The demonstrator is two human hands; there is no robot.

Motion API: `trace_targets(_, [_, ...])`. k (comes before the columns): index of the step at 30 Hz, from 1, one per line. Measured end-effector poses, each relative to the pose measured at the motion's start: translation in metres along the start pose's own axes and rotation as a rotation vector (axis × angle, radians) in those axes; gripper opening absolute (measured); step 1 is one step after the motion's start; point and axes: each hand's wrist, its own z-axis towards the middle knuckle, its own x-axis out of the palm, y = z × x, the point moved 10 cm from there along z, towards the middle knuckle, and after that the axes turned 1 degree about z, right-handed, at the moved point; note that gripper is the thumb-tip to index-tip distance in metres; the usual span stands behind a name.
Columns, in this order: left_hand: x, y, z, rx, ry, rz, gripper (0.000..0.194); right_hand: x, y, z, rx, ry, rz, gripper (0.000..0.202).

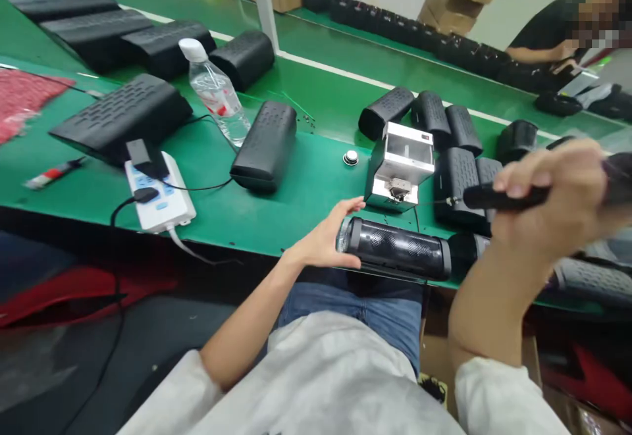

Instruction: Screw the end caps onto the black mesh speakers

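My right hand (548, 191) is wrapped round a black electric screwdriver (486, 197), raised above the right side of the bench. Its thin bit points left toward a silver and black screw feeder (402, 165). My left hand (328, 237) has its thumb and fingers spread about the left end of a black cylinder with a mesh side (399, 247), which lies along the bench's front edge. Whether the palm touches that end, I cannot tell. Behind the left hand, a small round silver and white part (350, 157) sits on the green bench top.
Black perforated housings (264, 145) stand on the left and right. A water bottle (217, 96), a white power strip (160, 191) with cords and a small tube (54, 173) are at left. Beyond the conveyor belt (326, 83), a person (548, 33) works at the far right.
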Motion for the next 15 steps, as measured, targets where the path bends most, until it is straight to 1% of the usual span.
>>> trace_targets(1, [0.012,0.008,-0.015,-0.045,0.053,0.034,0.142,0.007,-0.006,0.003,-0.078,0.007,0.0,0.036])
trace_targets(2, [0.021,0.015,-0.026,-0.086,0.088,0.072,0.147,0.015,-0.013,0.005,-0.126,0.024,0.001,0.035])
trace_targets(3, [0.028,0.02,-0.031,-0.117,0.1,0.106,0.147,0.023,-0.023,0.007,-0.132,0.039,-0.006,0.032])
trace_targets(4, [0.031,0.023,-0.033,-0.136,0.093,0.132,0.146,0.03,-0.034,0.007,-0.103,0.05,-0.021,0.029])
trace_targets(6, [0.034,0.023,-0.031,-0.149,0.068,0.163,0.145,0.041,-0.051,0.006,-0.03,0.077,-0.063,0.03])
trace_targets(9, [0.032,0.022,-0.026,-0.177,0.052,0.183,0.145,0.048,-0.065,0.003,0.046,0.11,-0.093,0.033])
trace_targets(12, [0.031,0.022,-0.026,-0.222,0.047,0.2,0.135,0.051,-0.066,0.002,0.056,0.132,-0.089,0.033])
trace_targets(15, [0.03,0.017,-0.029,-0.211,0.041,0.213,0.127,0.055,-0.065,0.002,0.083,0.181,-0.134,0.038])
